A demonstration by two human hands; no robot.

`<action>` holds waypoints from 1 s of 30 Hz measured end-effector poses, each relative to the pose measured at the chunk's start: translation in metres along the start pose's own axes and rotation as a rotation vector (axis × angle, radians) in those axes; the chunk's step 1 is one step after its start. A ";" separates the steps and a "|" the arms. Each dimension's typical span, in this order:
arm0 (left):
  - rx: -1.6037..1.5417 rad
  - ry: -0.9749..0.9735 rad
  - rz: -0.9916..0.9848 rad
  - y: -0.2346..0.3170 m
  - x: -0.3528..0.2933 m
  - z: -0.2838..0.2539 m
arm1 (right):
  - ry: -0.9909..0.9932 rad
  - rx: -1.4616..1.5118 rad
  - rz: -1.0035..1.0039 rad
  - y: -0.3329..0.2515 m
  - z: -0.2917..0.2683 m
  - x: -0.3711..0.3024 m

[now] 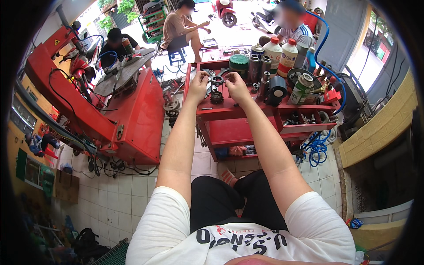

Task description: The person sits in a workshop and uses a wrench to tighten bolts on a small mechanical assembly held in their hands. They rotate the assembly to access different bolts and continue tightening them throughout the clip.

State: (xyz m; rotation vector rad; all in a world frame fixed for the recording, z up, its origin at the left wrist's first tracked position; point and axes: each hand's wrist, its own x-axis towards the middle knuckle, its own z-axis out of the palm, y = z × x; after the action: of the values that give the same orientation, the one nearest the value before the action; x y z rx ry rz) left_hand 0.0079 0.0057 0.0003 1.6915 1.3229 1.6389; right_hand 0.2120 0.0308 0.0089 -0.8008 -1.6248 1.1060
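left hand point(197, 87) and right hand point(237, 88) curled, cannot tell if they grip | dark ring point(217, 83): between both hands, over red cart point(212, 113) | dark round part point(216, 98): just nearer than the ring | green tub point(238, 64): just past the right hand

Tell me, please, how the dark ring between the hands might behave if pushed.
The dark ring looks metallic, so it is probably stiff, perhaps heavy for its size. Its round outline suggests it could roll on edge.
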 end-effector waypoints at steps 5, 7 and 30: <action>0.035 0.016 0.025 0.003 0.000 0.000 | 0.022 -0.017 0.000 -0.002 0.000 0.000; 0.060 0.024 0.027 0.003 -0.002 -0.002 | 0.018 -0.014 0.000 -0.004 0.002 0.000; 0.095 0.005 0.019 0.008 -0.002 0.003 | 0.022 0.024 -0.011 0.005 0.000 0.003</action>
State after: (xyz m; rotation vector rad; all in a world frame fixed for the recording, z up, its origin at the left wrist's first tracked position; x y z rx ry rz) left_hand 0.0135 0.0008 0.0053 1.7607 1.4119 1.6151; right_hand 0.2113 0.0357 0.0058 -0.7846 -1.5928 1.1036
